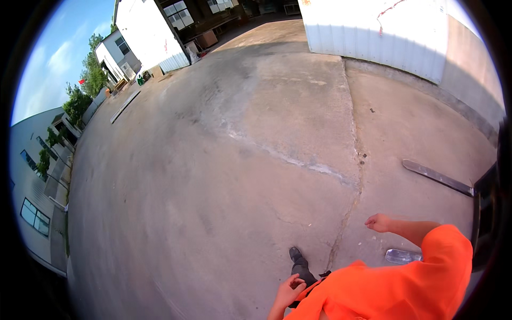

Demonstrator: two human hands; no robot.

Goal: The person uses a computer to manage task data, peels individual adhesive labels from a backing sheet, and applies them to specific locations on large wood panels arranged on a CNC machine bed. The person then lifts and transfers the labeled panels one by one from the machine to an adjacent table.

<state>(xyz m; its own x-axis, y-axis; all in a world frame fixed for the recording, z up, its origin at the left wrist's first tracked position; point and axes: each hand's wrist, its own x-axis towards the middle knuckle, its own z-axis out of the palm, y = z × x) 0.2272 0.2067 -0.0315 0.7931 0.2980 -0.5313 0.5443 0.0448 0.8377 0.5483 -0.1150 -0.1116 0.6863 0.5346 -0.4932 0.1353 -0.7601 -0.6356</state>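
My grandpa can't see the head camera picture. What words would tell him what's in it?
A person in an orange shirt is on cracked concrete, left hand near a dark-trousered leg, right hand held out, nothing visible in either. Two flat metal prongs stick out at the right; ahead is a white building with a wide opening.

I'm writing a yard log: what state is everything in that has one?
Left hand: partly curled, nothing visible in it
Right hand: loosely curled, nothing visible in it
Near metal fork: bare, partly hidden
Far metal fork: bare
Doorway: open
Ground: cracked
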